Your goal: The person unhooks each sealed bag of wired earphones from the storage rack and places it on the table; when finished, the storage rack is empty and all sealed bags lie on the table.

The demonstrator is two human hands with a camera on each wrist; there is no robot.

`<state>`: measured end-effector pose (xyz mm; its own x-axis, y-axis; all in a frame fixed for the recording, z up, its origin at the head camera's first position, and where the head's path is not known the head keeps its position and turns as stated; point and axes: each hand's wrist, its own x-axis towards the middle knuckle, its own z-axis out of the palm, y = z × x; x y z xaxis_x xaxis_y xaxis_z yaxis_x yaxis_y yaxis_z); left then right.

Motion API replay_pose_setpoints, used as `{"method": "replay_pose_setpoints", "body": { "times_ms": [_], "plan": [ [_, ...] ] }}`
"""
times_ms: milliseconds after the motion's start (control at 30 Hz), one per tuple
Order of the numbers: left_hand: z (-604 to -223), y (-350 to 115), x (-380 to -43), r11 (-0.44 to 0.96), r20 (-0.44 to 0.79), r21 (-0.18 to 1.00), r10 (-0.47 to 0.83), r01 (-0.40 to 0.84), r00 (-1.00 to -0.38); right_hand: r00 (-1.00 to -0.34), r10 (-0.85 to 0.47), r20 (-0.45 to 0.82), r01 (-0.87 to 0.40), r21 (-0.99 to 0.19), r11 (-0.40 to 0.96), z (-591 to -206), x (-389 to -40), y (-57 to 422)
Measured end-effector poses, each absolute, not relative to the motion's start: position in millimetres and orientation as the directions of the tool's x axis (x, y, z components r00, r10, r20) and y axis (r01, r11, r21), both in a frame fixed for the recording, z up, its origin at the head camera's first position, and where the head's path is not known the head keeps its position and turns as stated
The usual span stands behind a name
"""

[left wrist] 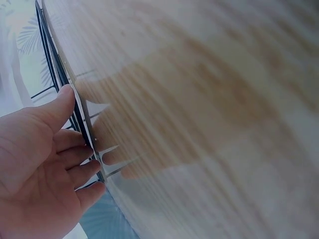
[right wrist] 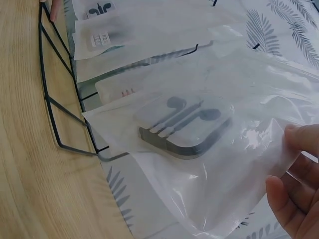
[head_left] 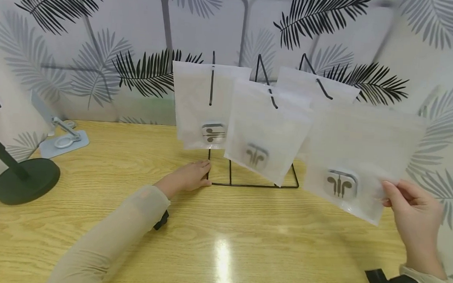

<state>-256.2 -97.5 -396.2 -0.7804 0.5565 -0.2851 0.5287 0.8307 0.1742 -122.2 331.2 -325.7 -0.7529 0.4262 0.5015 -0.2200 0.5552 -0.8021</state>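
Observation:
My right hand (head_left: 419,211) pinches the lower right edge of a frosted zip bag (head_left: 365,136). Inside this bag lies a square white earphone case (right wrist: 184,124) with a dark earphone picture. The bag is tilted, in front of and right of the black wire display rack (head_left: 255,185). Low at the rack's left, my left hand (head_left: 188,176) holds its base wire, thumb and fingertips against the metal in the left wrist view. Similar bags hang on the rack's hooks: a left bag (head_left: 209,106), a middle bag (head_left: 269,126) and a rear bag (head_left: 314,84).
A dark green round stand base (head_left: 26,181) is at the far left of the wooden table (head_left: 190,242). Behind it sits a pale blue folding stand (head_left: 65,143). A leaf-patterned curtain (head_left: 128,29) hangs behind the table.

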Motion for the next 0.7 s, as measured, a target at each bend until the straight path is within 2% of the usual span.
{"method": "replay_pose_setpoints", "body": {
  "times_ms": [167,467,600,700],
  "plan": [
    [-399,-98,-256,0.826,-0.273,0.202,0.563,0.526,-0.780,-0.737,0.516,0.436,-0.125,-0.839,0.530,-331,-113,346],
    [-403,-100,-257,0.819,-0.255,0.218,0.573,0.531,-0.779,-0.725,0.599,0.340,-0.043,-0.890,0.454,-330,-102,365],
    [-402,-99,-257,0.813,-0.248,0.215,0.582,0.542,-0.775,-0.743,0.615,0.266,-0.007,-0.921,0.389,-330,-101,371],
    [-401,-99,-257,0.813,-0.249,0.214,0.581,0.541,-0.775,-0.781,0.574,0.247,0.018,-0.909,0.416,-330,-103,376]
  ]
}}
